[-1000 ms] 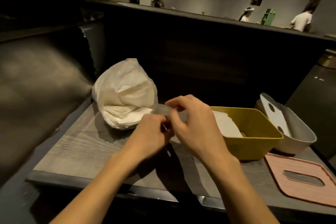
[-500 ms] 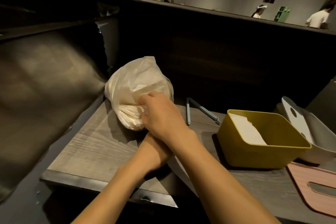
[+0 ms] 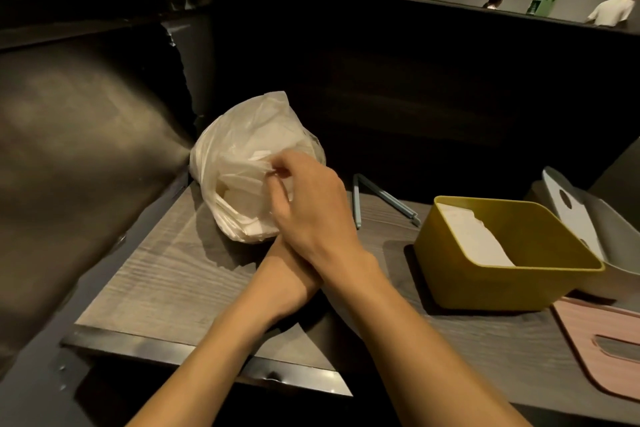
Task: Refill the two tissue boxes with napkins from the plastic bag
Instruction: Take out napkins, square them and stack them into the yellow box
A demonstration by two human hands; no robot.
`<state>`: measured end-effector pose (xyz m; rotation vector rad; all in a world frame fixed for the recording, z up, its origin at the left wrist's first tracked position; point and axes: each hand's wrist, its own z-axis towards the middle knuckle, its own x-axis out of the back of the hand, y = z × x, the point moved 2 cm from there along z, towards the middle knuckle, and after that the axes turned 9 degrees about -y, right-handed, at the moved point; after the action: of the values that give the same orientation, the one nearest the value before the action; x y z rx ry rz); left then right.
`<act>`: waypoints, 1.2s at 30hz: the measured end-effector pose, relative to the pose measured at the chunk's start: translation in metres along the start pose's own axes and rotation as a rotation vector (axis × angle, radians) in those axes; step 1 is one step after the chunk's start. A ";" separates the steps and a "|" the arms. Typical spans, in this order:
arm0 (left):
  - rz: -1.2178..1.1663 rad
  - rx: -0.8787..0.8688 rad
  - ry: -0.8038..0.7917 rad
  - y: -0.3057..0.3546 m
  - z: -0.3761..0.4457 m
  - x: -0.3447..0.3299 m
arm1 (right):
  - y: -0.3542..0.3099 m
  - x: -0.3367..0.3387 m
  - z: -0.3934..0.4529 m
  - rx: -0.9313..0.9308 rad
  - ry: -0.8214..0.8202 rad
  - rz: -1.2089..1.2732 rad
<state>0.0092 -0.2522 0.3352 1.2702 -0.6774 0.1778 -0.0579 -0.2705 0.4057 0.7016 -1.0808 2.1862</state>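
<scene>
The plastic bag point(image 3: 249, 163) of white napkins point(image 3: 242, 198) lies on its side at the far left of the wooden table point(image 3: 180, 274), its mouth turned toward the person. The right hand point(image 3: 311, 208) reaches across to that mouth, fingers curled and pinching the thin plastic edge right at the opening. The left hand point(image 3: 287, 274) sits underneath the right wrist, mostly covered by it, so whether it holds anything cannot be told.

Two open tissue boxes stand to the right, well apart from the bag: a yellow box point(image 3: 498, 270) with one low stack of napkins inside against its left wall, and a grey box point(image 3: 602, 239) just behind it, touching it. One white lid point(image 3: 568, 208) with two holes leans inside the grey box. One pink lid point(image 3: 602, 350) with a slot lies flat at the table's right edge. One blue-grey clip point(image 3: 381, 199), hinged open, lies between bag and yellow box.
</scene>
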 end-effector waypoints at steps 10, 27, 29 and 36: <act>-0.338 0.027 -0.092 0.007 -0.005 0.008 | 0.020 0.039 -0.030 -0.223 0.332 0.627; -0.807 0.191 -0.264 0.013 -0.011 0.014 | 0.060 0.051 -0.088 -0.473 0.020 0.777; -0.782 0.191 -0.244 0.011 -0.012 0.013 | 0.061 0.052 -0.090 -0.460 0.024 0.767; -0.798 0.161 -0.310 0.015 -0.020 0.014 | 0.066 0.057 -0.092 -0.423 -0.015 0.709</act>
<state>0.0207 -0.2327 0.3532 1.6500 -0.3733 -0.6407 -0.1606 -0.2116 0.3617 0.1424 -1.9439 2.3593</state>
